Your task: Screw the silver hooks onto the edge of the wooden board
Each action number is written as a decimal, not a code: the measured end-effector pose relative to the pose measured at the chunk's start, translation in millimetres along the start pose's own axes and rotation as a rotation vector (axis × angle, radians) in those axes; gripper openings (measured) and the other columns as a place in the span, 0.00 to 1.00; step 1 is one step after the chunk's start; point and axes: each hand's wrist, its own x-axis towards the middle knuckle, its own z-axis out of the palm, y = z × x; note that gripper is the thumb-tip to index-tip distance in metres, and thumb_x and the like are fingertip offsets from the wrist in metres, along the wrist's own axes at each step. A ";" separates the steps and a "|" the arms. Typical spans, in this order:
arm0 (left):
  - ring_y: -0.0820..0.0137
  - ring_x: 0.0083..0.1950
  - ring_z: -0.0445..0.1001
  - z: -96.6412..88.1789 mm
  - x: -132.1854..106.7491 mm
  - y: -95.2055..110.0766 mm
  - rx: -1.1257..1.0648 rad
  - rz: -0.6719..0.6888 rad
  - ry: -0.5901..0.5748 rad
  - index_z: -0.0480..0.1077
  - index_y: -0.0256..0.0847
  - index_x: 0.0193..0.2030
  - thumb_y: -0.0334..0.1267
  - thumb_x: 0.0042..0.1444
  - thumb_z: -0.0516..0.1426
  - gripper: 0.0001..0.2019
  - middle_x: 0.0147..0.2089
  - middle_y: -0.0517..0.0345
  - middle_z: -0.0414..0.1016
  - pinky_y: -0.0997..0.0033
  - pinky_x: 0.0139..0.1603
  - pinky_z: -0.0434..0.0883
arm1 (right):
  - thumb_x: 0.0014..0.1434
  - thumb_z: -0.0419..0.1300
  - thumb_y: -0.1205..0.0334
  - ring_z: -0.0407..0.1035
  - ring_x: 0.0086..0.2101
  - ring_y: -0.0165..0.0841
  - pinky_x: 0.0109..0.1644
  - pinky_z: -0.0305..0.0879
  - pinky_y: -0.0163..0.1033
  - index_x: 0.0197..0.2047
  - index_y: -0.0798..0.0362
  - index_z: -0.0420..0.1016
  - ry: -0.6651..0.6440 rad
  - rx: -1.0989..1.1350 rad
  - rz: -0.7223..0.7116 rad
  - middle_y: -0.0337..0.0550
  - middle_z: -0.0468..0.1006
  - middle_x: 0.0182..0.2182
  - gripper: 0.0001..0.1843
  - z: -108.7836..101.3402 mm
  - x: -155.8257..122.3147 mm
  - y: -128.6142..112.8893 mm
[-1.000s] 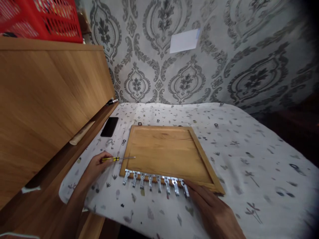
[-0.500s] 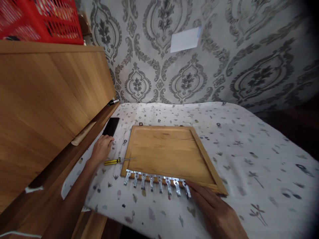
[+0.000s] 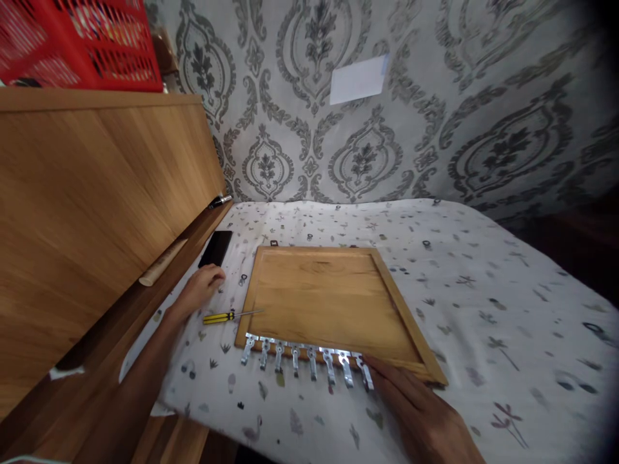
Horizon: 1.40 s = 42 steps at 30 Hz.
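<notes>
Seen from above, a framed wooden board lies flat on a cloth printed with small plants and birds; take the board's middle as the centre of the clock, with 12 toward the grey patterned wall. A strip of eight metal hooks runs along the board's near edge, from about 8 o'clock round to 5, the hooks hanging past the wood. Between 4 and 5, the right hand lies with fingers stretched along that edge, fingertips at the last hook; whether it pinches anything cannot be told. Between 9 and 10, the left hand is loosely curled beside the near end of a black phone; its touch and grip are unclear. A yellow-and-black screwdriver rests at 9 o'clock, handle on the cloth, shaft tip reaching over the board's left edge. The widest room for moving is toward 3 o'clock, where the cloth spreads broadly to its sloping far-right edge. At 9 the room is tighter: a narrow band of cloth, then a wooden cabinet bearing a red basket at 10.
</notes>
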 end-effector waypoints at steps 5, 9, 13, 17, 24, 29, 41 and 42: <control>0.64 0.40 0.76 -13.1 -8.5 -13.1 -0.045 -0.104 0.064 0.75 0.42 0.38 0.40 0.60 0.52 0.10 0.38 0.55 0.80 0.67 0.42 0.69 | 0.63 0.49 0.77 0.82 0.49 0.38 0.53 0.80 0.38 0.61 0.49 0.79 -0.095 0.029 -0.028 0.46 0.83 0.56 0.30 -9.9 4.8 3.0; 0.65 0.35 0.74 -13.5 -18.8 -15.0 -0.064 -0.147 0.038 0.75 0.43 0.37 0.41 0.55 0.57 0.08 0.33 0.58 0.78 0.68 0.37 0.68 | 0.62 0.50 0.77 0.82 0.50 0.38 0.54 0.80 0.39 0.62 0.46 0.78 -0.093 0.056 0.002 0.44 0.83 0.56 0.32 -11.0 5.2 4.2; 0.66 0.35 0.73 -8.3 -22.9 -14.8 -0.074 -0.147 0.005 0.75 0.42 0.36 0.40 0.55 0.58 0.06 0.33 0.60 0.78 0.68 0.39 0.70 | 0.61 0.48 0.78 0.82 0.49 0.38 0.54 0.79 0.39 0.62 0.48 0.77 -0.096 0.042 -0.026 0.45 0.83 0.56 0.32 -10.3 5.5 5.0; 0.66 0.39 0.75 -4.6 -22.7 -21.7 -0.074 -0.159 -0.038 0.76 0.40 0.38 0.36 0.60 0.59 0.04 0.37 0.58 0.78 0.65 0.45 0.74 | 0.62 0.49 0.78 0.81 0.50 0.38 0.55 0.79 0.39 0.61 0.48 0.78 -0.089 0.025 -0.038 0.45 0.83 0.56 0.31 -9.8 5.1 5.2; 0.58 0.56 0.77 0.7 -19.5 -36.5 -0.110 -0.217 -0.116 0.71 0.38 0.62 0.44 0.68 0.61 0.19 0.61 0.46 0.74 0.50 0.54 0.79 | 0.60 0.49 0.78 0.80 0.52 0.38 0.57 0.78 0.39 0.63 0.49 0.77 -0.106 0.051 -0.014 0.45 0.82 0.57 0.33 -8.5 2.2 6.2; 0.58 0.56 0.77 -1.3 -19.1 -39.5 -0.187 -0.257 -0.099 0.71 0.38 0.62 0.44 0.68 0.61 0.19 0.61 0.46 0.74 0.50 0.55 0.79 | 0.61 0.49 0.78 0.80 0.51 0.37 0.55 0.79 0.40 0.64 0.48 0.76 -0.053 0.065 0.028 0.45 0.83 0.57 0.33 1.8 -4.7 4.5; 0.63 0.35 0.80 -16.1 -20.3 17.4 -0.580 -0.298 0.030 0.69 0.39 0.35 0.64 0.55 0.59 0.25 0.36 0.49 0.81 0.67 0.30 0.77 | 0.62 0.48 0.80 0.81 0.48 0.36 0.51 0.80 0.39 0.59 0.51 0.79 -0.028 0.056 0.004 0.48 0.84 0.52 0.30 -6.7 11.7 -5.3; 0.65 0.33 0.79 -17.8 -19.2 26.3 -0.599 -0.292 0.026 0.68 0.40 0.35 0.64 0.54 0.60 0.25 0.34 0.52 0.80 0.68 0.29 0.76 | 0.62 0.48 0.80 0.81 0.48 0.37 0.51 0.80 0.39 0.59 0.51 0.79 -0.045 0.056 0.009 0.49 0.84 0.52 0.30 -10.0 14.6 -7.2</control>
